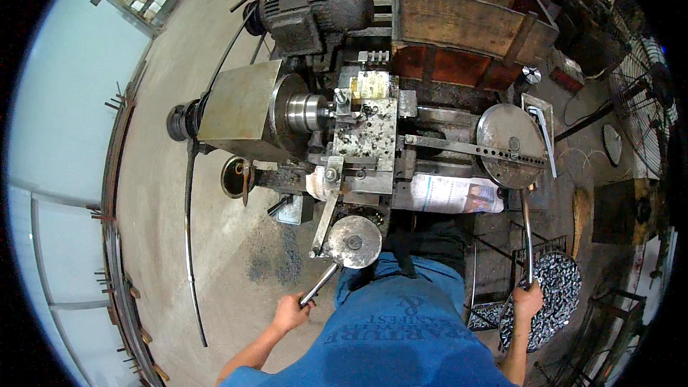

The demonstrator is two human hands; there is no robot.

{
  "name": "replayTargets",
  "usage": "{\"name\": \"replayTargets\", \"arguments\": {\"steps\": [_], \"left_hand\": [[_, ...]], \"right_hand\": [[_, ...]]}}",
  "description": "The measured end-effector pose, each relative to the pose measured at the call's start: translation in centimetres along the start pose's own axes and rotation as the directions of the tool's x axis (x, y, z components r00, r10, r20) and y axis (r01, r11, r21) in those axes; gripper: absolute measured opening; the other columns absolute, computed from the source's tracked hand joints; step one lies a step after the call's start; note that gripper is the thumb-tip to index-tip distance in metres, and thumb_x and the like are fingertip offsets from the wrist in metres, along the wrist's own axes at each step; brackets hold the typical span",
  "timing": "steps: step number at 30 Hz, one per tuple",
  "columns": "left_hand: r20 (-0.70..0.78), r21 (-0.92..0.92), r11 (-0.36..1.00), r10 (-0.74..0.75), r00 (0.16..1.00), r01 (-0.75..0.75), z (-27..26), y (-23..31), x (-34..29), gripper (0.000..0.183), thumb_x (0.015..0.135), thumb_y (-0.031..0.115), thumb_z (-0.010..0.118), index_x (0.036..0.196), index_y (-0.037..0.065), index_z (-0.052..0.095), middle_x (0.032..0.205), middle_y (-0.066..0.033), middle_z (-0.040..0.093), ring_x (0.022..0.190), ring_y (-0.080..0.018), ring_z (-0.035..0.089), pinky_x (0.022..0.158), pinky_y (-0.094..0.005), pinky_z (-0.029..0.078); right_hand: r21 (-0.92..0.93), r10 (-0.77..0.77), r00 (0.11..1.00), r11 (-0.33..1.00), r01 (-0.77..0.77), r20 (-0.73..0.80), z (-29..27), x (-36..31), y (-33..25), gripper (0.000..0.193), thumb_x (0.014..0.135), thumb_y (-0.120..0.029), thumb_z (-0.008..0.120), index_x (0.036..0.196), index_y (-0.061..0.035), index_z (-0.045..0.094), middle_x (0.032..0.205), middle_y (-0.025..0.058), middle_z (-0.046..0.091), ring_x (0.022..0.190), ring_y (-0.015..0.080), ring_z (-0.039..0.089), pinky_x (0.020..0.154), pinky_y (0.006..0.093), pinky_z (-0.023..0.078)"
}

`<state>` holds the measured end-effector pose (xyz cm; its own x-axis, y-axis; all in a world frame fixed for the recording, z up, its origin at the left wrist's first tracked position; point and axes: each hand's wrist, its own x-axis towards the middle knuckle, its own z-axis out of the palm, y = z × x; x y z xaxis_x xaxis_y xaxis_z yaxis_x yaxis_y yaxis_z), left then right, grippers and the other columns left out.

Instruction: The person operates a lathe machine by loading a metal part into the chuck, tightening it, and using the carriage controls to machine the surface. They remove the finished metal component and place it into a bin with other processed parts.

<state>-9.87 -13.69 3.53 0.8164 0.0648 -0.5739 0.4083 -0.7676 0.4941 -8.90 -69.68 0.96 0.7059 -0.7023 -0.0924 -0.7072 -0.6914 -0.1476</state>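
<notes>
1. The left hand (290, 313) is closed around the end of the short lever (319, 284), which runs up to the small disc (355, 241) at the front of the lathe.
2. The right hand (528, 299) grips the lower end of the long lever (528, 233), which hangs from the large disc (510, 125) on the machine's right.
3. The step in hand seems to be working the slide (364, 129) by both levers; whether the spindle turns, I cannot tell.
4. The next move probably calls for a firm hold on both levers and a steady, measured push or pull, with the sleeves and fingers well clear of the chuck (304, 112).
5. The chuck is a smooth, bright, stepped cylinder facing the slide, whose flat steel is speckled with dark chips. A straight bar (466, 149) pierced by a row of holes reaches across to the large disc.
6. Behind, the motor (315, 7) has a ribbed, grimy casing; the wooden box (459, 18) is rough-grained. At right, small shiny metal pieces (548, 301) fill a round container.
</notes>
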Motion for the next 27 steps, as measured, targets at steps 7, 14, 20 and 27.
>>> {"name": "replayTargets", "arguments": {"steps": [7,14,20,27], "left_hand": [[0.043,0.027,0.998,-0.056,0.998,0.055,-0.4,-0.3,0.0,0.014,0.072,0.012,0.059,0.084,0.012,0.066,0.067,-0.0139,0.062,0.063,-0.0283,0.062,0.062,-0.0379,0.048],[0.441,-0.443,0.89,0.111,0.891,0.109,-4.7,1.5,2.7,0.028,0.083,0.022,0.062,0.102,0.003,0.061,0.088,-0.008,0.066,0.083,-0.0167,0.062,0.073,-0.0325,0.048],[-0.129,0.016,0.997,0.075,0.989,-0.073,-9.1,-1.1,12.6,0.039,0.083,0.029,0.063,0.109,0.001,0.056,0.095,-0.0133,0.064,0.087,-0.0267,0.062,0.075,-0.0377,0.049],[-0.314,0.668,0.744,0.278,0.908,0.003,-10.0,-7.7,23.7,0.038,0.084,0.04,0.053,0.095,0.005,0.061,0.078,-0.0178,0.063,0.076,-0.0338,0.062,0.065,-0.0442,0.05]], "right_hand": [[-0.075,0.018,0.998,0.997,-0.013,0.065,-1.2,4.2,1.1,0.035,0.061,-0.029,0.059,0.086,-0.0042,0.061,0.074,0.021,0.062,0.07,0.0402,0.059,0.066,0.0476,0.046],[-0.371,-0.063,0.984,0.929,-0.003,-0.166,-3.2,22.1,2.9,0.051,0.07,-0.024,0.061,0.118,-0.0094,0.054,0.099,0.0151,0.061,0.094,0.0346,0.058,0.084,0.0463,0.043],[-0.32,-0.197,0.918,0.944,0.083,-0.345,-0.7,23.8,-1.7,0.075,0.066,-0.02,0.066,0.135,-0.0092,0.036,0.123,0.0166,0.051,0.115,0.0336,0.046,0.101,0.0441,0.032],[0.223,-0.389,0.834,0.839,0.496,-0.391,4.6,11.1,-2.9,0.069,0.057,-0.011,0.062,0.123,-0.0002,0.048,0.123,0.0225,0.05,0.113,0.0372,0.047,0.098,0.0404,0.037]]}}
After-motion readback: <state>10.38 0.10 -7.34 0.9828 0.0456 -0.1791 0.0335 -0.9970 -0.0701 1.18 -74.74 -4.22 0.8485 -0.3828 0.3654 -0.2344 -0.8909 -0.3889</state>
